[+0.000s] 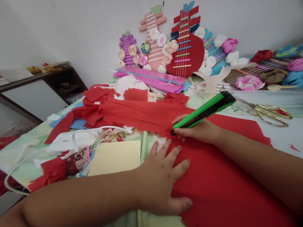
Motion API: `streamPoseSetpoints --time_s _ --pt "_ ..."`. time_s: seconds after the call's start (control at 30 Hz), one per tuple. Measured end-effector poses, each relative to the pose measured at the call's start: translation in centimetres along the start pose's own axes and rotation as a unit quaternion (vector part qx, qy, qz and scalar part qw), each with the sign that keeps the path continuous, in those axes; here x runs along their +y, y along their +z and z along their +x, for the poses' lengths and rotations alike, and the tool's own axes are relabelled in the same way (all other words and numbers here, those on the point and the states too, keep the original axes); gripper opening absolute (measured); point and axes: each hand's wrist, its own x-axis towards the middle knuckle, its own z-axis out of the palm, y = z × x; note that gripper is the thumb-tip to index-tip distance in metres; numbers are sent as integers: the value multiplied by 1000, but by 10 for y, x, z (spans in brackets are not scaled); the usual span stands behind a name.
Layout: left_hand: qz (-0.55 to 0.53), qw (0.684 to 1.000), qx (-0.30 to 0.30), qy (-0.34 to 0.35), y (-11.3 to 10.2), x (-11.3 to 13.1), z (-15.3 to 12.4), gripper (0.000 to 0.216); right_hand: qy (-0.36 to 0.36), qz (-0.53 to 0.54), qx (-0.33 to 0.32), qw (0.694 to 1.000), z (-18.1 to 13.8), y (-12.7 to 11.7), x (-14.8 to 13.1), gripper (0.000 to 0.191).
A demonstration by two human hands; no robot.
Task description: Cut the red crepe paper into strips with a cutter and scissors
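My left hand (pixel 162 180) lies flat with fingers spread on a large sheet of red crepe paper (pixel 221 191), pressing its left edge to the table. My right hand (pixel 199 130) is closed round a green utility knife (pixel 204 111), whose tip touches the paper at the far left edge of the sheet. A strip of cut red crepe paper (pixel 138 114) stretches to the left just beyond the knife tip.
Gold-handled scissors (pixel 268 113) lie at the far right. A pale yellow card (pixel 115 157) sits left of my left hand, beside white cords and red scraps (pixel 55 170). Paper guitars (pixel 186 47) and paper flowers (pixel 248 81) lean on the wall. A dark side table (pixel 36 81) stands left.
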Motion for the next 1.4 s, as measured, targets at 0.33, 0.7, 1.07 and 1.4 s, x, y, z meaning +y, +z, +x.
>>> streamPoseSetpoints --time_s 0.33,0.7,1.07,1.4 --pt "13 1000 24 11 9 -3 2 81 -6 -13 -20 1000 0 -2 3 25" --pt "18 1000 2 5 1 -1 1 80 -11 -2 -22 1000 0 -2 2 23" --pt "11 1000 -17 0 -4 2 0 79 -17 -18 -31 999 2 -2 4 23" --pt "12 1000 -19 1 -5 1 1 79 -44 -48 -59 996 4 -2 6 22"
